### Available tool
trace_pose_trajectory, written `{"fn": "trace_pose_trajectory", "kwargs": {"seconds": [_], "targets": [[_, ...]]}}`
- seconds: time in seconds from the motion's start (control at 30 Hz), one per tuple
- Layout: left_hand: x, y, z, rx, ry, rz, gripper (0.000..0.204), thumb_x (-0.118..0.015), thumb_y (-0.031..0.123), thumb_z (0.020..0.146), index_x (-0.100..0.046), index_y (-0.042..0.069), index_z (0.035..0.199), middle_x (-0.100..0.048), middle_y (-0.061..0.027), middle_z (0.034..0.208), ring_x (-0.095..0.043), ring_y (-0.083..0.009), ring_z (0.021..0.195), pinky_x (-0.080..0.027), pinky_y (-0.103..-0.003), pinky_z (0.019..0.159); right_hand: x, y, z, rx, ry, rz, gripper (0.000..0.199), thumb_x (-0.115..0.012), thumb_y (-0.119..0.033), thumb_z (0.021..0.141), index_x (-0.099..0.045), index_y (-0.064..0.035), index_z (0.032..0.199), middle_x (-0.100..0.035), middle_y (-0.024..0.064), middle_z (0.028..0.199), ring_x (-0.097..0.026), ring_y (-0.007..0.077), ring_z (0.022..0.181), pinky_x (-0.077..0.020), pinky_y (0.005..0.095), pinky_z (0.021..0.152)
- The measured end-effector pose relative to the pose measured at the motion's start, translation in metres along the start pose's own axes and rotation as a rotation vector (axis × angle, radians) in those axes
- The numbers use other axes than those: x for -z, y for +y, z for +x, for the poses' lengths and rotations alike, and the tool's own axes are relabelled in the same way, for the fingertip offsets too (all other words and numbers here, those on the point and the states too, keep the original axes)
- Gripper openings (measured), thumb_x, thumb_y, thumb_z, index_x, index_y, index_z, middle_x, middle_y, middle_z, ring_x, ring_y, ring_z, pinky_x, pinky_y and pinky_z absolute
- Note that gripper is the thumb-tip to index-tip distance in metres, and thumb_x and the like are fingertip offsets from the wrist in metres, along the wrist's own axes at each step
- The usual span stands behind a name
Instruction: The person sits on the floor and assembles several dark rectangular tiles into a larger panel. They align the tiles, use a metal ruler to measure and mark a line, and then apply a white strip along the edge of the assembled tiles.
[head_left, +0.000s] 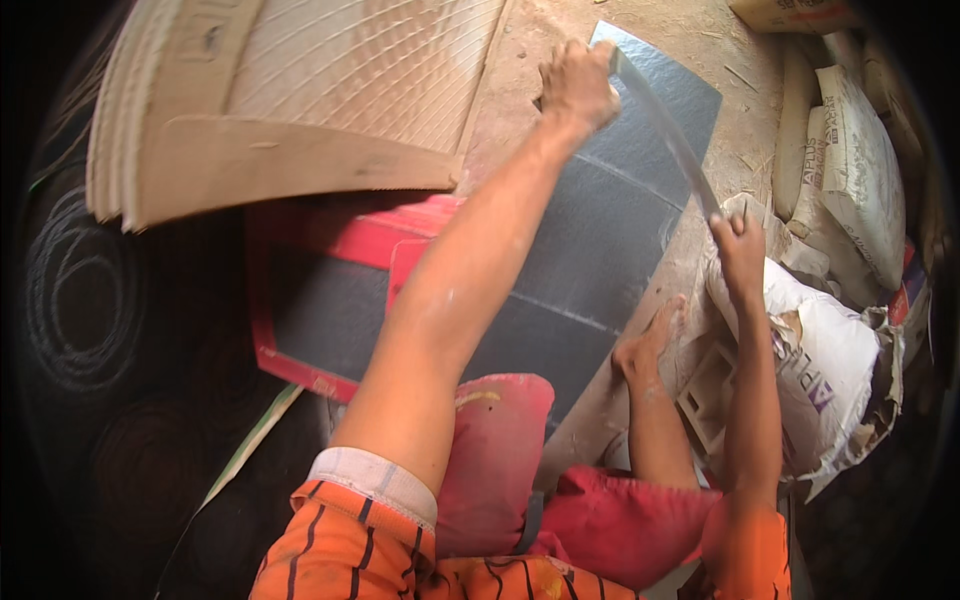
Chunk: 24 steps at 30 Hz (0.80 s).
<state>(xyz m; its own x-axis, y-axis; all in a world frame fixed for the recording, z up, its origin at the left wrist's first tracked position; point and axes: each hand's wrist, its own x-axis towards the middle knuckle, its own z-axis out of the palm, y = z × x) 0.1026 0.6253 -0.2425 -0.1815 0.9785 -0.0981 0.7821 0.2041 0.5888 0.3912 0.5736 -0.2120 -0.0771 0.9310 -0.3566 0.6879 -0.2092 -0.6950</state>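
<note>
A long narrow grey strip (668, 130), glossy like a cut piece of tile, runs slantwise above the right edge of a large dark grey slab (590, 250) lying on the dusty floor. My left hand (577, 85) is stretched far forward and grips the strip's far end. My right hand (740, 245) holds its near end, close to a white sack. My bare foot (650, 345) rests on the floor beside the slab's right edge. Red shorts cover my knees at the bottom of the view.
A stack of beige ribbed tile backs (300, 90) leans at the upper left above a red flat carton (330, 240). White sacks (860, 180) pile up along the right, one torn (835, 370). Dark patterned sheets (110, 330) lie at left.
</note>
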Motion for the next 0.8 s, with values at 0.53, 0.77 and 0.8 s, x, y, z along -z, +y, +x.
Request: {"fn": "trace_pose_trajectory", "kwargs": {"seconds": [0.53,0.77,0.8], "targets": [[0.223,-0.2,-0.343,0.28,0.07,0.151,0.06,-0.055,-0.001,0.064,-0.058,0.002,0.124,-0.061,-0.0234,0.103,-0.057,-0.0397,0.098,-0.045,-0.044,0.09,0.114,-0.074,-0.539,-0.934,0.211,0.041,0.035,-0.04,-0.038,0.101,-0.051,-0.0108,0.081,-0.045,-0.0026,0.066,-0.041,0.0071,0.054,-0.0358,0.0238,0.047],[0.226,-0.249,-0.341,0.335,-0.024,0.231,0.06,-0.056,0.004,0.069,-0.053,-0.001,0.129,-0.054,-0.0302,0.112,-0.053,-0.044,0.106,-0.041,-0.044,0.098,0.071,-0.131,-0.606,-1.06,0.064,0.148,0.025,-0.039,-0.026,0.101,-0.056,-0.0086,0.095,-0.045,-0.002,0.069,-0.041,0.0063,0.055,-0.0355,0.0221,0.049],[0.228,-0.249,-0.341,0.314,-0.018,0.253,0.061,-0.056,0.004,0.07,-0.052,-0.001,0.13,-0.053,-0.0303,0.114,-0.053,-0.0443,0.107,-0.041,-0.045,0.098,0.066,-0.139,-0.612,-1.075,0.068,0.183,0.02,-0.04,-0.022,0.1,-0.055,-0.009,0.098,-0.045,-0.0025,0.071,-0.039,0.0057,0.055,-0.0345,0.0213,0.05]]}}
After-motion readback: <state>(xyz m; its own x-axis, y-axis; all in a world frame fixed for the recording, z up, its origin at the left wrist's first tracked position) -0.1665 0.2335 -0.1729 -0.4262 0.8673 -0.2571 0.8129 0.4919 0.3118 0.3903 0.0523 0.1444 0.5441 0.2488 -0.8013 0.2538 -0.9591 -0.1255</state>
